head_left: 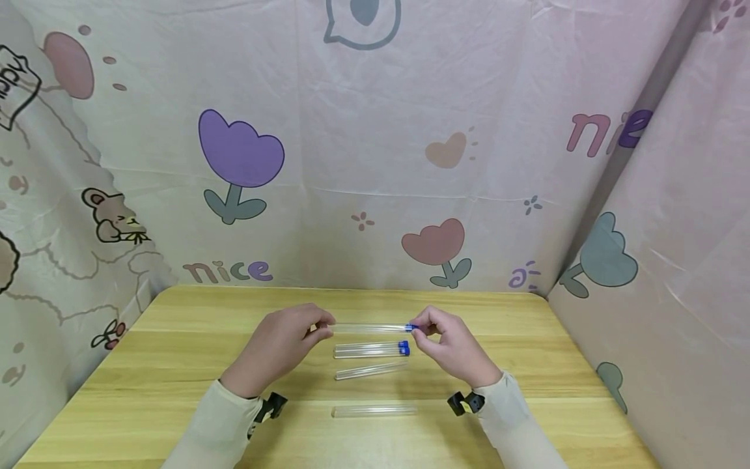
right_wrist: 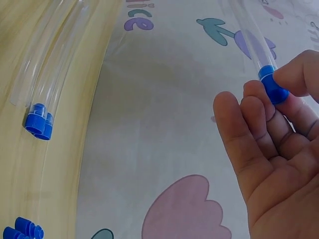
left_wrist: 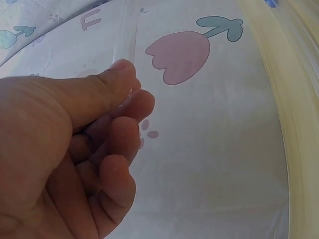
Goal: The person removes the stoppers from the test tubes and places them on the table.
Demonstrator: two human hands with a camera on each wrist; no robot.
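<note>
A clear test tube (head_left: 372, 328) lies level between my two hands above the far part of the table. My left hand (head_left: 287, 348) pinches its closed end between thumb and fingers; in the left wrist view the left hand (left_wrist: 94, 129) hides most of that end. At the other end, my right hand (head_left: 454, 345) pinches a blue cap (right_wrist: 273, 85), which sits on the tube's mouth. Just nearer to me, two capped test tubes (head_left: 368, 351) lie side by side. An uncapped tube (head_left: 370, 371) lies slightly slanted below them, and another uncapped tube (head_left: 374, 411) is closer to me.
Loose blue caps (right_wrist: 22, 229) lie on the table in the lower left of the right wrist view; in the head view they do not show. The wooden table (head_left: 164, 365) meets a printed cloth backdrop (head_left: 351, 163) at its far edge and both sides.
</note>
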